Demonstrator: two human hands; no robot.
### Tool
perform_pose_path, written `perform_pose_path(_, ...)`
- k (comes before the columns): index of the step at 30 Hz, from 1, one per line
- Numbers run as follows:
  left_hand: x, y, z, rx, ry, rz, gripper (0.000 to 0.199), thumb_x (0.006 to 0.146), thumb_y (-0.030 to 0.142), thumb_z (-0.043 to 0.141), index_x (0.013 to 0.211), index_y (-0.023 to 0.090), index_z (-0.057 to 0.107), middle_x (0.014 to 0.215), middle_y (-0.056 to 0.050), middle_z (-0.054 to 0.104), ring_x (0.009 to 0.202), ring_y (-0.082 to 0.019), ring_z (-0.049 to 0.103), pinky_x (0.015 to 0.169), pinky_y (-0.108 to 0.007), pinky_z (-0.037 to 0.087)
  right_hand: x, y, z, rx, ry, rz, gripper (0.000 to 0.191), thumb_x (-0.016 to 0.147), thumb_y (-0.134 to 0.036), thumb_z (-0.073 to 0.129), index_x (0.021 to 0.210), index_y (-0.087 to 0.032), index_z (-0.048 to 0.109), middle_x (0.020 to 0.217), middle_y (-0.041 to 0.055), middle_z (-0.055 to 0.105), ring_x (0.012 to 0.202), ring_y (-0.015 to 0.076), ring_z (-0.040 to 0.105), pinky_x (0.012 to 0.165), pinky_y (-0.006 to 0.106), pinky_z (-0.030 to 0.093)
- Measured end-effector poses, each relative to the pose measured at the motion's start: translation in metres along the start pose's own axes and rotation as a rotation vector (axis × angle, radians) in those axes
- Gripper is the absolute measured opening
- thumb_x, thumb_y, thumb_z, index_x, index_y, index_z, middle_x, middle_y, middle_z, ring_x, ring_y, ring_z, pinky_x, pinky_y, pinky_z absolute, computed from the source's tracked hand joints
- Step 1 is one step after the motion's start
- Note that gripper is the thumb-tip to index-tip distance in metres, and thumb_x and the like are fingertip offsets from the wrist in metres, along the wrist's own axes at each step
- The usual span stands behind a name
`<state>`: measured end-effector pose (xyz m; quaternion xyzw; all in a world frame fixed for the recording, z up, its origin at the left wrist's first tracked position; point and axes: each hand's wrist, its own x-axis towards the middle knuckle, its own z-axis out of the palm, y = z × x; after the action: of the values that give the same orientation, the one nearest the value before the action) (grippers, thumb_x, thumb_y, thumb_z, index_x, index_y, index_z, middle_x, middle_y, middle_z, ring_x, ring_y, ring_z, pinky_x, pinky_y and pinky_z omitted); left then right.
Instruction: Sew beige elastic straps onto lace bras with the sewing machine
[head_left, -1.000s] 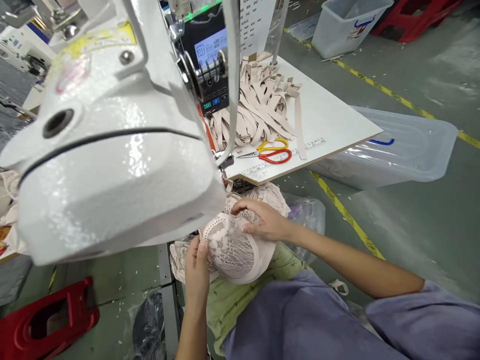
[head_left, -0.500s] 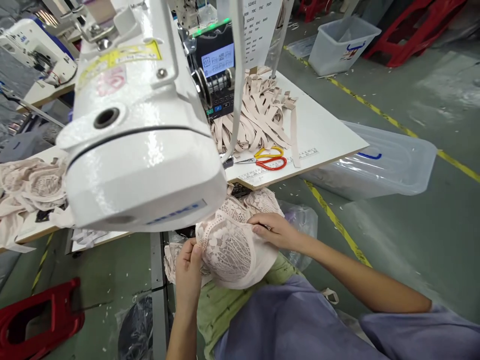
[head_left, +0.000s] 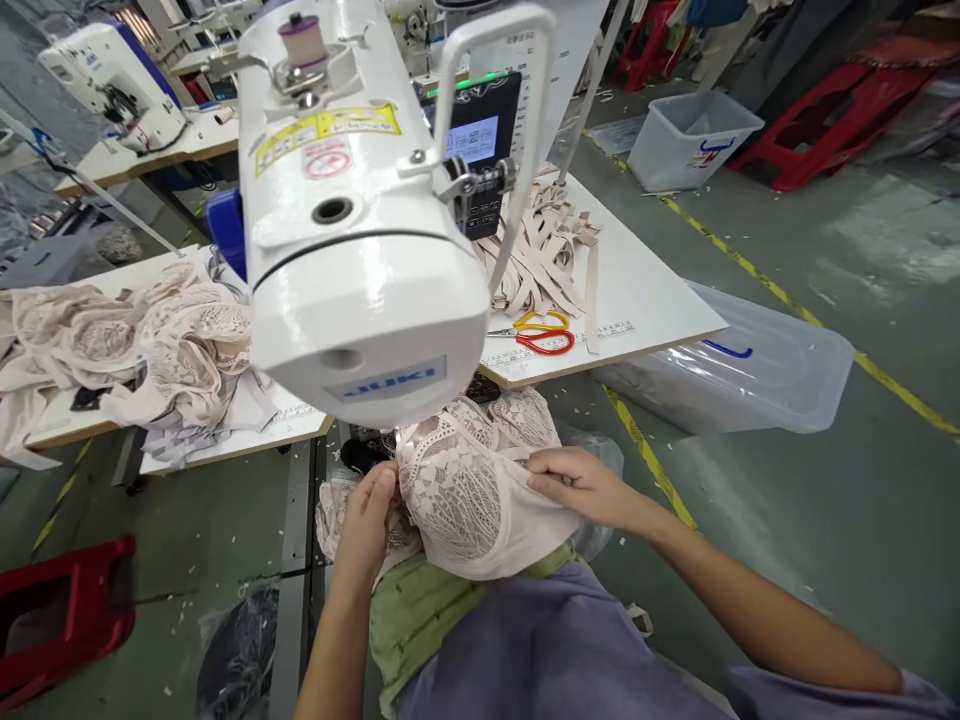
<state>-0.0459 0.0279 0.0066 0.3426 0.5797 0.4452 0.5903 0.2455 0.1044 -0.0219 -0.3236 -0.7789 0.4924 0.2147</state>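
A pale pink lace bra (head_left: 457, 490) lies over my lap, its moulded cup facing up, below the head of the white sewing machine (head_left: 367, 310). My left hand (head_left: 373, 505) pinches the cup's left edge close to the needle area, which the machine head mostly hides. On the other side, my right hand (head_left: 574, 485) grips the smooth band right of the cup, thumb on top and fingers curled. More lace of the same colour shows behind and left of the cup.
Several lace bras (head_left: 180, 340) are heaped on the left table. Beige straps (head_left: 551, 250) and red-and-yellow scissors (head_left: 541, 332) lie on the right tabletop. A clear plastic bin (head_left: 750, 350) stands beyond it; a red stool (head_left: 67, 600) is at lower left.
My right hand has shifted right along the band, away from the cup. My left hand stays at the cup's left edge. The camera view has swung, showing more of the left table.
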Motion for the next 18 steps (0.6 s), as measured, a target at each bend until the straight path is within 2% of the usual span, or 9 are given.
perform_pose_path(2, -0.009, -0.003, 0.01, -0.033, -0.198, -0.082, 0.046, 0.09, 0.057, 0.057, 0.11, 0.018, 0.071, 0.105, -0.01, 0.072, 0.094, -0.024, 0.065, 0.08, -0.032, 0.05, -0.006, -0.017, 0.012, 0.014, -0.258, -0.088, 0.036, 0.099, -0.041, 0.049, 0.079, -0.017, 0.067, 0.071, 0.0019, 0.066, 0.066, 0.0116, 0.058, 0.064, 0.023, 0.041)
perform_pose_path(5, -0.026, -0.006, 0.024, -0.153, -0.613, -0.18, 0.038, 0.087, 0.05, 0.065, 0.099, 0.015, 0.076, 0.081, -0.008, 0.073, 0.075, -0.019, 0.067, 0.074, -0.03, 0.051, -0.023, -0.029, 0.038, 0.026, -0.719, -0.149, 0.029, 0.098, -0.038, 0.053, 0.082, -0.02, 0.069, 0.072, -0.0001, 0.067, 0.067, 0.0111, 0.059, 0.065, 0.022, 0.041)
perform_pose_path(6, -0.03, -0.004, 0.022, -0.24, -0.628, -0.162, 0.035, 0.087, 0.048, 0.067, 0.092, 0.014, 0.076, 0.072, -0.006, 0.071, 0.067, -0.016, 0.065, 0.069, -0.028, 0.051, -0.029, -0.027, 0.045, 0.0, -0.77, -0.124, 0.029, 0.099, -0.038, 0.052, 0.084, -0.021, 0.069, 0.074, 0.0003, 0.067, 0.068, 0.0117, 0.06, 0.066, 0.023, 0.041)
perform_pose_path(7, -0.034, 0.0, 0.015, -0.353, -0.537, -0.121, 0.033, 0.088, 0.046, 0.067, 0.084, 0.014, 0.075, 0.064, -0.004, 0.068, 0.06, -0.013, 0.062, 0.064, -0.025, 0.05, -0.035, -0.022, 0.048, -0.04, -0.746, -0.073, 0.031, 0.1, -0.039, 0.049, 0.086, -0.02, 0.069, 0.076, 0.0014, 0.068, 0.07, 0.0128, 0.061, 0.067, 0.024, 0.042)
perform_pose_path(10, -0.045, 0.019, -0.036, -0.782, -0.003, 0.068, 0.025, 0.091, 0.032, 0.066, 0.073, 0.015, 0.068, 0.055, 0.001, 0.058, 0.055, -0.01, 0.059, 0.061, -0.021, 0.051, -0.044, -0.002, 0.041, -0.169, -0.466, 0.138, 0.04, 0.102, -0.043, 0.039, 0.086, -0.019, 0.066, 0.079, 0.0047, 0.066, 0.072, 0.0164, 0.062, 0.066, 0.027, 0.044)
perform_pose_path(12, -0.051, 0.032, -0.081, -0.901, 0.152, 0.157, 0.028, 0.1, 0.026, 0.051, 0.077, 0.018, 0.063, 0.056, 0.004, 0.055, 0.055, -0.006, 0.056, 0.063, -0.016, 0.05, -0.043, 0.006, 0.029, -0.208, -0.371, 0.203, 0.042, 0.102, -0.046, 0.038, 0.082, -0.019, 0.064, 0.075, 0.0047, 0.062, 0.07, 0.0179, 0.06, 0.066, 0.03, 0.044)
perform_pose_path(14, -0.056, 0.041, -0.122, -1.024, 0.375, 0.258, 0.034, 0.104, 0.022, 0.039, 0.078, 0.016, 0.059, 0.059, 0.003, 0.056, 0.056, -0.005, 0.056, 0.06, -0.015, 0.049, -0.04, 0.008, 0.018, -0.201, -0.375, 0.193, 0.042, 0.1, -0.049, 0.041, 0.081, -0.021, 0.065, 0.076, 0.0055, 0.061, 0.074, 0.0198, 0.06, 0.069, 0.032, 0.046)
perform_pose_path(16, -0.059, 0.042, -0.153, -1.03, 0.515, 0.28, 0.037, 0.106, 0.023, 0.032, 0.08, 0.017, 0.057, 0.06, 0.004, 0.057, 0.053, -0.005, 0.053, 0.057, -0.017, 0.049, -0.036, 0.01, 0.011, -0.167, -0.326, 0.194, 0.041, 0.097, -0.053, 0.045, 0.082, -0.022, 0.067, 0.092, 0.009, 0.065, 0.089, 0.0236, 0.063, 0.078, 0.035, 0.049)
perform_pose_path(18, -0.06, 0.037, -0.176, -0.999, 0.61, 0.323, 0.036, 0.106, 0.023, 0.031, 0.082, 0.017, 0.057, 0.058, 0.005, 0.056, 0.05, -0.005, 0.051, 0.055, -0.018, 0.047, -0.035, 0.014, 0.01, -0.121, -0.191, 0.26, 0.041, 0.094, -0.058, 0.048, 0.085, -0.024, 0.069, 0.113, 0.0118, 0.064, 0.109, 0.0277, 0.061, 0.09, 0.039, 0.049)
